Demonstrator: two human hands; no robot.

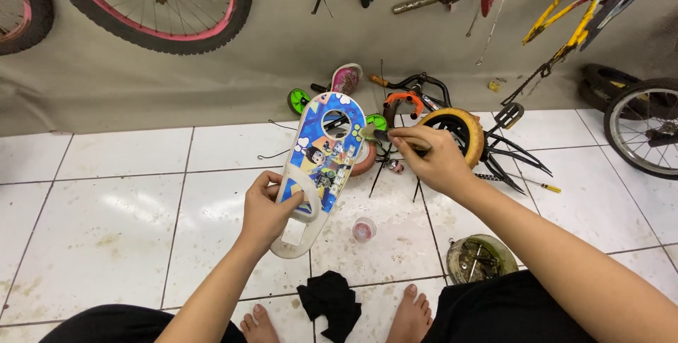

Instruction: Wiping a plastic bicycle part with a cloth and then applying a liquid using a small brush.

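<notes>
One chain guard (321, 166) in left hand (267, 210), one brush (381, 134) in right hand (431, 159)

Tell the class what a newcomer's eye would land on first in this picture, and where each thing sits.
First comes the bright blue cartoon-printed chain guard in the middle, held up by the left hand, while the right hand puts a small brush to its upper edge. Behind it a dismantled child's bicycle with a tan tyre lies on the white tiled floor. A black rag lies between the person's bare feet at the bottom.
</notes>
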